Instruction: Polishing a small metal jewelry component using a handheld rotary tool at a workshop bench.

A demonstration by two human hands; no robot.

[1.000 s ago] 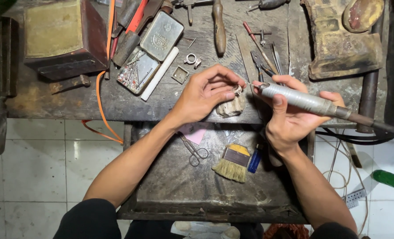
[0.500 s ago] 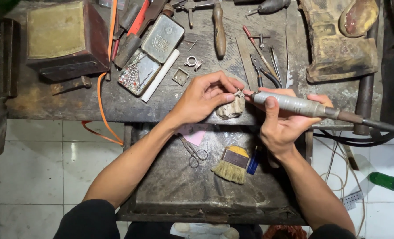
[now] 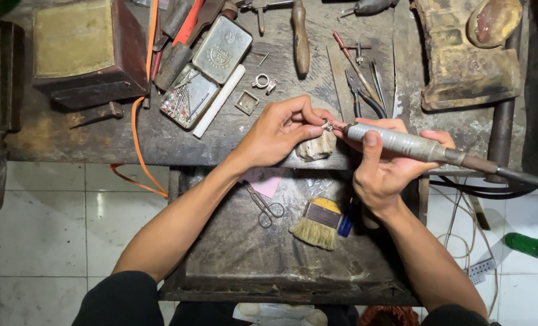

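My left hand [image 3: 284, 133] pinches a small silver ring-like piece [image 3: 327, 125] between thumb and fingers, resting it on a worn wooden bench pin [image 3: 316, 147] at the bench's front edge. My right hand [image 3: 385, 172] grips a grey metal rotary handpiece [image 3: 396, 143] like a pen, its tip touching the small piece. A dark flexible shaft [image 3: 510, 175] runs from the handpiece off to the right.
The dark workbench [image 3: 76, 142] holds an open tin of small bits [image 3: 187, 96], a white stick [image 3: 219, 101], pliers [image 3: 362, 99], a wooden-handled tool [image 3: 300, 39] and a dark box [image 3: 82, 51]. The tray below holds scissors [image 3: 264, 205], a brush [image 3: 317, 223] and pink paper [image 3: 268, 184]. An orange cable [image 3: 137, 145] hangs left.
Both hands have shifted slightly. The handpiece tip moved left, from just beside the small piece onto it.
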